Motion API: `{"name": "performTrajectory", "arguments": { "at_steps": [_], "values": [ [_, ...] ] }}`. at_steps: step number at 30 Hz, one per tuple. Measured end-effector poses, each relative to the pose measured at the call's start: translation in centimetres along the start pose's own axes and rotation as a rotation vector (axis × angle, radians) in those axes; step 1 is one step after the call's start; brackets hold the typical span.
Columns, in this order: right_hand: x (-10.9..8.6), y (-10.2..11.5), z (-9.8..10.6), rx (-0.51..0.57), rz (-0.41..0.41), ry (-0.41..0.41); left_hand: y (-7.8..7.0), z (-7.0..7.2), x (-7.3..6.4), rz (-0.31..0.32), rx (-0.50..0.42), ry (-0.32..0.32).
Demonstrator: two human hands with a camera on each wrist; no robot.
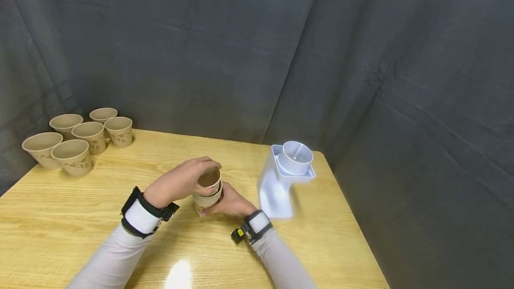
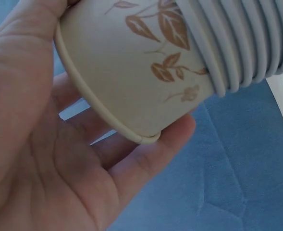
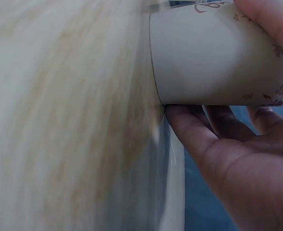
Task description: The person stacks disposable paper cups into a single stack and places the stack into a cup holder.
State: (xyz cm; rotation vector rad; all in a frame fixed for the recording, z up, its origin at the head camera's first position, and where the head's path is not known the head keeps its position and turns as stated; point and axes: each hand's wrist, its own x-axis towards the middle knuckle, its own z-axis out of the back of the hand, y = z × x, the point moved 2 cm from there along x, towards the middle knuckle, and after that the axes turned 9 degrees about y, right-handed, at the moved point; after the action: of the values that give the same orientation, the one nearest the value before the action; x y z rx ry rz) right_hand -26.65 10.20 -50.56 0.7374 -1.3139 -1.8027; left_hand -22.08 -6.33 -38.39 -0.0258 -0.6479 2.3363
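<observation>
My left hand [image 1: 182, 182] grips the top paper cup [image 2: 127, 62] near its rim, thumb on one side and fingers on the other. This beige cup with brown leaf print sits partly raised out of a stack of like cups [image 2: 247, 38], whose several rims show close together below it. My right hand [image 1: 230, 202] holds the stack from the right side, its fingers and thumb around the lowest cup [image 3: 213, 57]. That cup's base is right at the wooden table [image 3: 74, 120] in the right wrist view.
Several single paper cups [image 1: 74, 157] stand upright in a group at the back left. Right of my hands is a white stand [image 1: 275, 191] with a round white cylinder [image 1: 295, 159] on top. A dark grey curtain [image 1: 192, 48] hangs behind the table.
</observation>
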Motion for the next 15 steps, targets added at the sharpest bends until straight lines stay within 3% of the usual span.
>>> {"name": "performTrajectory", "arguments": {
  "at_steps": [8,15],
  "values": [
    [-0.10,-0.13,0.00,0.003,-0.001,-0.003,0.45,-0.79,0.22,0.047,-0.025,0.133],
    [-0.12,0.09,-0.08,-0.008,0.006,-0.009,0.67,-0.89,0.18,0.059,-0.053,0.139]
  ]
}}
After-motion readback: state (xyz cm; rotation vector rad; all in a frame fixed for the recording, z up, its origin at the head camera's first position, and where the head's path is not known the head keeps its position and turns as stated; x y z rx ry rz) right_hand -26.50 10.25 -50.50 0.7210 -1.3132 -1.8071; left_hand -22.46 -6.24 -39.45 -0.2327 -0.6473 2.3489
